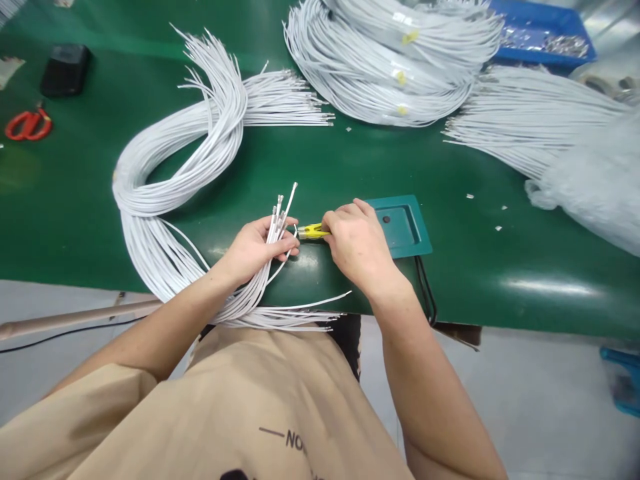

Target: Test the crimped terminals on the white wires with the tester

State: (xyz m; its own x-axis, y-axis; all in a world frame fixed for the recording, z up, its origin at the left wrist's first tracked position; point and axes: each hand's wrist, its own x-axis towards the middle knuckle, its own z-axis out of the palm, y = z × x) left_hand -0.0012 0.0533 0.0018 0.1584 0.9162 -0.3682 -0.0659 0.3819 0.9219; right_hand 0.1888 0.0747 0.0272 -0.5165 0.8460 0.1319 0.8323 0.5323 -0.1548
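My left hand (260,248) is closed around a small bunch of thin white wires (278,220), their metal-tipped ends sticking up past my fingers. My right hand (356,241) grips a small yellow cutting tool (313,231), whose tip sits right at those wire ends. The held wires run back into a large looped bundle of white wires (165,167) lying on the green table (75,200). Both hands hover near the table's front edge, close to each other.
A teal tray (407,230) lies just right of my right hand. More white wire bundles (390,60) lie at the back, with a blue bin (545,33) of metal parts, a clear plastic bag (595,187), red scissors (29,125) and a black block (65,69).
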